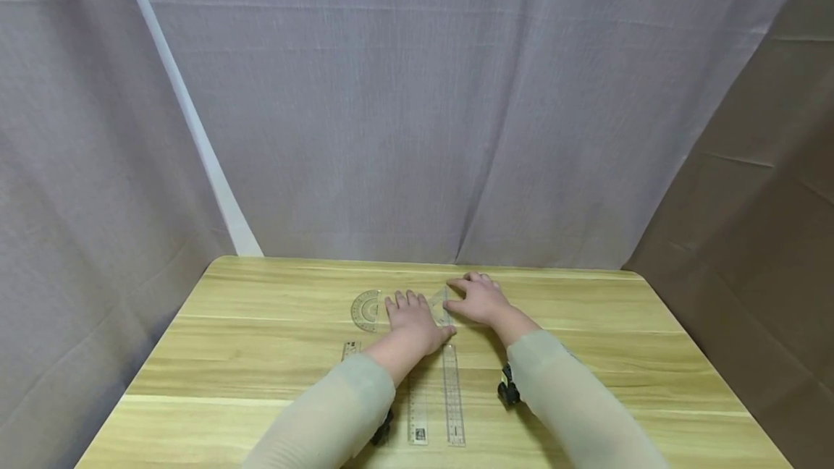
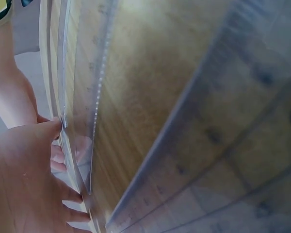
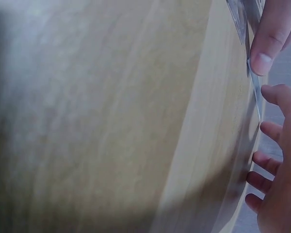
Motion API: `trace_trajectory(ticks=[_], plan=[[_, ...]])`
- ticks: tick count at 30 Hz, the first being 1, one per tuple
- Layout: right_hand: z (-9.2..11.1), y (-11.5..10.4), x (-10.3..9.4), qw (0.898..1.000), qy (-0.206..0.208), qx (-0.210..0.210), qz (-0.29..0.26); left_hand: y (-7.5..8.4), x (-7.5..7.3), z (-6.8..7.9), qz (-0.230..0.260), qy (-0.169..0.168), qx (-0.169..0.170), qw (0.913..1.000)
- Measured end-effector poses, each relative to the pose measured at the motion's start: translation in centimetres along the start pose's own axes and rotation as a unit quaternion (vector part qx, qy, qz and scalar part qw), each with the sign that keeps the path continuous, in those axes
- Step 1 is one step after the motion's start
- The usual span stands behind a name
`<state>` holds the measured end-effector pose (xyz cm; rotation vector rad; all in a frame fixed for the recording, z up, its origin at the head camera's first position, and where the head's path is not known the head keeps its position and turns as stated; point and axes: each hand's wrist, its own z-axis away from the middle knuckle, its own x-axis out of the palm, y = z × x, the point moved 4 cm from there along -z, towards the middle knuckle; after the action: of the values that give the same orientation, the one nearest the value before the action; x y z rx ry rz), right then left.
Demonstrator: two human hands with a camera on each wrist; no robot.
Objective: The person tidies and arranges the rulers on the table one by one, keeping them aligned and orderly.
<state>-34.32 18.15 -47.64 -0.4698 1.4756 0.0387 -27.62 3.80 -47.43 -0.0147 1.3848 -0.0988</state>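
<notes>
Triangle: here it is, the clear plastic triangle [image 1: 444, 318], lying on the far part of the table [image 1: 586, 339], right between two hands; its outline is faint, partly covered by fingers.
Why there: one hand at each side looks like a way to steady it and set its angle without lifting it.
Left hand: palm down, and look at that spread, the left hand [image 1: 412, 324] goes wide with straight fingers; its thumb reaches across to the triangle's near corner, apparently pressing lightly, gripping nothing.
Right hand: over on the other side, the right hand [image 1: 478, 300] is loosely spread, thumb and forefinger apart along the triangle's right edge, seemingly touching; no firm pinch shows.
Protractor: just left of the left hand, the clear protractor [image 1: 359, 312] lies with its straight edge toward the fingers, perhaps so turned to sit neatly in the row.
Rulers: nearer the person, a middle ruler [image 1: 418, 411] and a right ruler [image 1: 454, 396] run lengthwise, a gap between them, likely for tidy spacing; a left ruler [image 1: 352, 347] slips under the sleeve [image 1: 339, 411], mostly hidden.
</notes>
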Motion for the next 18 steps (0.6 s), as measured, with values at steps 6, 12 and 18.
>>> trace_trajectory(ticks=[6, 12, 18], plan=[[0.02, -0.32, 0.02, 1.0, 0.0, 0.006, 0.008, -0.05, 0.1, 0.22, -0.006, -0.007, -0.002, 1.0], [-0.02, -0.6, -0.18, 1.0, -0.003, 0.008, 0.009, 0.03, -0.03, 0.75, -0.009, -0.017, -0.004, 0.9998], [-0.29, -0.77, -0.26, 1.0, -0.002, 0.019, 0.002, -0.04, 0.56, 0.47, -0.019, -0.023, 0.001, 0.9996]])
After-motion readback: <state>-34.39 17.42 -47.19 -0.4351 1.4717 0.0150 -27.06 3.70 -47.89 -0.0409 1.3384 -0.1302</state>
